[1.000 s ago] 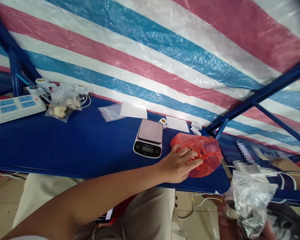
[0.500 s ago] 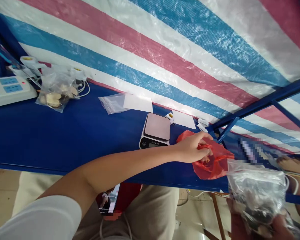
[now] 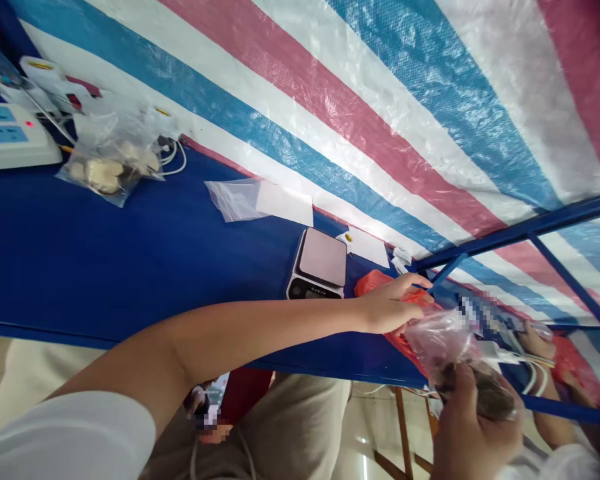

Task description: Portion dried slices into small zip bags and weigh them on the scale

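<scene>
Clear plastic bag (image 3: 443, 340) sits between the two hands, right end of the blue table (image 3: 130, 267): right hand (image 3: 480, 427) under its filled lower part, left hand (image 3: 393, 310) just beside its upper part. Red plastic bag (image 3: 373, 280) lies below the left hand, partly covered by it; the clear bag's upper part overlaps its right side in view. Right hand is closed around the clear bag, thumb across the front, other fingers mostly hidden behind. Left hand is partly open, gap visible between the upper finger and the lower digits; can't tell if it has hold of red film or the clear bag's edge. Left arm runs long and low from the white sleeve (image 3: 80, 440), across the front of the table, palm down-ish. Right hand comes up from the bottom edge, blurred. Clear bag is thin, glossy, creased film with a dark, rounded lump (image 3: 495, 397) at the bottom; contents not identifiable. Red bag is crumpled, semi-translucent. Scale (image 3: 323, 258) left of it: flat square pinkish platform, white body, black front panel, partly hidden by the forearm. Striped sheet (image 3: 280, 87) behind: woven, shiny, wrinkled, red/white/blue.
</scene>
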A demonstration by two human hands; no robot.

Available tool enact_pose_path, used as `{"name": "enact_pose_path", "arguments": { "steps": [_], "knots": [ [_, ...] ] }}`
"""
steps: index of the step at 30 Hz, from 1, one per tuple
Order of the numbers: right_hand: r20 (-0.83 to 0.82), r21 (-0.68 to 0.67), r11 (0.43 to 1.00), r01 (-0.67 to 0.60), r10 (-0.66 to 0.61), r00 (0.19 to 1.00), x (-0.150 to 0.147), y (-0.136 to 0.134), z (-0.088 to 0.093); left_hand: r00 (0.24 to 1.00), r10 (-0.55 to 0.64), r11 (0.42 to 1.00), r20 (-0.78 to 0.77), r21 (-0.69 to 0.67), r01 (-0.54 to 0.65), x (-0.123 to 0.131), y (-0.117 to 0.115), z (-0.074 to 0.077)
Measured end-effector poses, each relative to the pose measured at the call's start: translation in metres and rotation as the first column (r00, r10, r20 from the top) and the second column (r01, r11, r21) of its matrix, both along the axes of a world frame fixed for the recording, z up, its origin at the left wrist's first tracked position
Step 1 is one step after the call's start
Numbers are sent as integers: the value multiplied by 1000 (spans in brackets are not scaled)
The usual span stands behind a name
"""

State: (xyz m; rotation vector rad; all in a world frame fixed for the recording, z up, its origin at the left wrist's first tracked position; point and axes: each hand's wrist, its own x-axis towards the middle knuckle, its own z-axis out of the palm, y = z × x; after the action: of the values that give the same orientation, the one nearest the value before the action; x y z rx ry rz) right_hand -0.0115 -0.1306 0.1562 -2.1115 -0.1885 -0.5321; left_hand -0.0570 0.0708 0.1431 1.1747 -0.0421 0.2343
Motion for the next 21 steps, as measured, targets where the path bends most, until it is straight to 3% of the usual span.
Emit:
{"name": "enact_pose_path", "arguments": {
  "steps": [2,4,6,8,11,13,16,18,21],
  "knots": [
    [63,-194,979,66,-54,997,2,0,6,1000,12,1000,-2,28,-12,0,2,0],
    [144,-399,916,39,21,989,6,-1,15,1000,6,1000,-3,12,-6,-1,5,2],
    [232,-572,819,-41,210,950,14,0,23,1000,3,1000,6,-15,-2,0,6,4],
    [287,-687,716,-126,426,858,24,3,30,1000,1,1000,14,-31,0,1,6,4],
    [208,-777,570,-266,632,746,39,8,41,1000,23,999,11,24,-23,3,7,0],
    [40,-791,472,-390,676,736,46,8,50,995,93,988,34,123,-97,5,9,-4],
    [-168,-748,420,-513,628,759,55,4,61,984,171,947,53,265,-179,5,13,-8],
    [-248,-739,382,-555,611,751,62,1,65,988,150,937,35,312,-153,3,15,-8],
    [-203,-831,313,-459,599,775,72,1,63,995,94,943,28,318,-98,-2,16,-4]
  ]
}}
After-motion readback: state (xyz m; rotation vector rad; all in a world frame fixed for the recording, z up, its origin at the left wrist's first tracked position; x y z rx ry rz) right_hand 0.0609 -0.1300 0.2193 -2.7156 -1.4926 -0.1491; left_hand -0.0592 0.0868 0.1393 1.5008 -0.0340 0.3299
